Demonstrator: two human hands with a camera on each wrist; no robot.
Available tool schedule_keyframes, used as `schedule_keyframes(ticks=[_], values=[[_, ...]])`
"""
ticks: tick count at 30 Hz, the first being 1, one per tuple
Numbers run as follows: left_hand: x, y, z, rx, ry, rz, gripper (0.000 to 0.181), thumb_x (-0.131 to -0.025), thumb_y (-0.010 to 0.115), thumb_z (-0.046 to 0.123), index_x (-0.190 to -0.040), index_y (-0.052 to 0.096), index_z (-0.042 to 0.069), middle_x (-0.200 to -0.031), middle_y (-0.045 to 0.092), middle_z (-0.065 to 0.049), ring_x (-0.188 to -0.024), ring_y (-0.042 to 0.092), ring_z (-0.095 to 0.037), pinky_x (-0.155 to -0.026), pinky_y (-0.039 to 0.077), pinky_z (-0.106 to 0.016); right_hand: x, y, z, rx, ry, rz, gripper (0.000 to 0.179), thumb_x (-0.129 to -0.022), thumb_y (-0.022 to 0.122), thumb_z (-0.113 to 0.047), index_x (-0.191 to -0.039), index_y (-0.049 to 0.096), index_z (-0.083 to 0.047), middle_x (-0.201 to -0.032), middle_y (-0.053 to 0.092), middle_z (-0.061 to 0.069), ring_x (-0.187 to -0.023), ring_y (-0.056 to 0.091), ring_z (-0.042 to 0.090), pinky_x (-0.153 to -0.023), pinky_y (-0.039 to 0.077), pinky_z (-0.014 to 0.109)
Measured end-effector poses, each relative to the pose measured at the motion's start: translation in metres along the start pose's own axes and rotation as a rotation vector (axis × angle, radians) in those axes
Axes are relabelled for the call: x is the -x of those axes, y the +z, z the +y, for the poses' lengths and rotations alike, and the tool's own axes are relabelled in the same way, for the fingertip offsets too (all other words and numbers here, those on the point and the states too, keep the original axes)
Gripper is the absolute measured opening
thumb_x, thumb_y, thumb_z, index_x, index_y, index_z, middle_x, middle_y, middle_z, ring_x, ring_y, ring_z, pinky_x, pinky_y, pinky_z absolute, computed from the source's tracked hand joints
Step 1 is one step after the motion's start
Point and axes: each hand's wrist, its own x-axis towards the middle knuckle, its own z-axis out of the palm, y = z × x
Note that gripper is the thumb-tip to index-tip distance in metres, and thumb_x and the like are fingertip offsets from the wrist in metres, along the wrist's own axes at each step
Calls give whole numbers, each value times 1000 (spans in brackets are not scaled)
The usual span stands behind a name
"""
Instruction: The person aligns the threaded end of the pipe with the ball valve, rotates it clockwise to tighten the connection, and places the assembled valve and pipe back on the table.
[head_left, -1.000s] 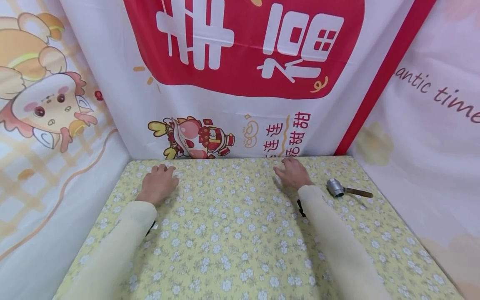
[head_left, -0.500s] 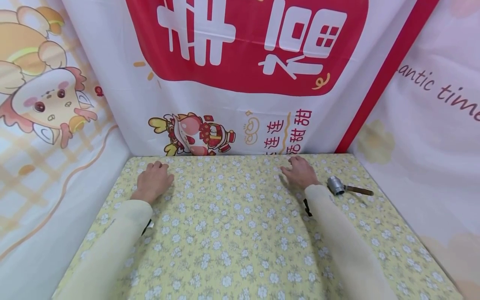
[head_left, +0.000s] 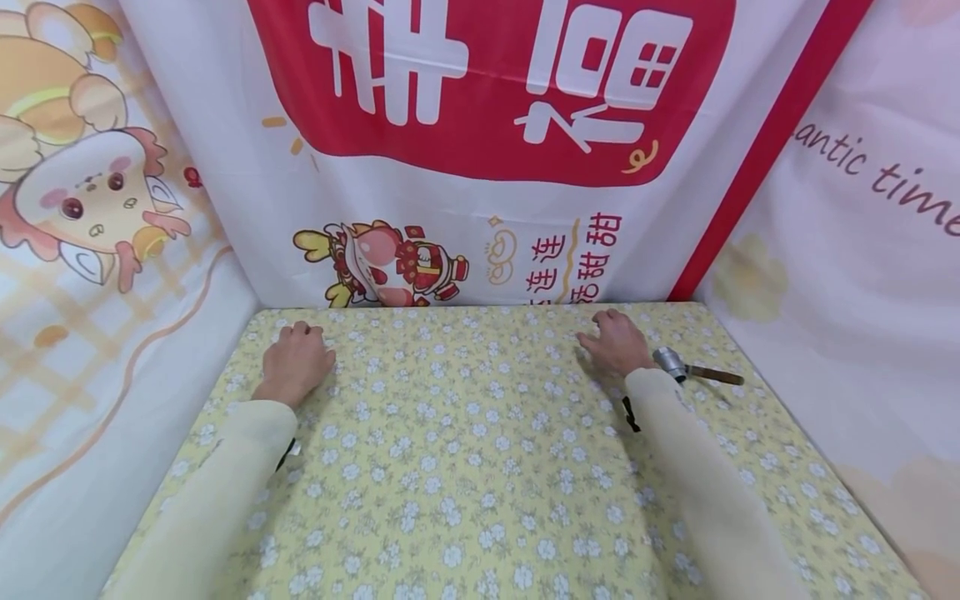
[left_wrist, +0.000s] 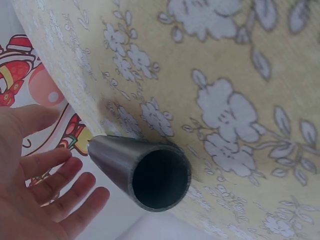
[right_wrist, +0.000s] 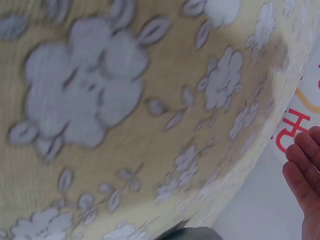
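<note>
Hands both released, fingers loosely bent. Left hand point(head_left: 296, 363) just beside a dark open-ended tube point(left_wrist: 117, 161) on the flowered table point(head_left: 450, 467). Right hand point(head_left: 617, 343) near the metal-headed, brown-handled mallet point(head_left: 708, 374), lying to its right.

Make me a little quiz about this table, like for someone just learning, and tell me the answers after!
1. Pick one: what colour is the handle of the hammer-like tool? A) blue B) brown C) green
2. True or false: the right hand is nearer that tool than the left hand is.
3. Fill in (open or capped): in the left wrist view, the end of the dark tube that faces the camera is ____.

Key:
1. B
2. True
3. open
</note>
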Motion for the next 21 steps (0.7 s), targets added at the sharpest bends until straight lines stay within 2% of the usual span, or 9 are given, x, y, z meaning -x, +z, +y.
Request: schedule_keyframes(ticks=[7, 14, 21], values=[[4, 3, -9, 22, -27, 25, 51, -106, 68, 32, -127, 61, -14, -131, 54, -39, -121, 55, -57, -82, 58, -70, 6, -2, 12, 18, -4, 5, 63, -104, 66, -44, -137, 65, 10, -133, 66, 30, -123, 64, 48, -105, 54, 62], [7, 6, -12, 41, -58, -10, 69, -105, 68, 41, -139, 54, -18, -136, 50, -42, -122, 54, -59, -84, 56, -71, 14, -9, 25, 18, 23, -7, 63, -104, 66, -44, -137, 65, 10, -134, 65, 32, -124, 62, 50, -106, 52, 64], [10, 6, -16, 64, -86, -3, 72, -104, 69, 42, -137, 54, -20, -134, 50, -42, -117, 56, -59, -81, 56, -71, 18, -13, 36, 17, 40, -20, 65, -105, 67, -44, -138, 63, 11, -135, 63, 33, -125, 61, 50, -109, 50, 65]])
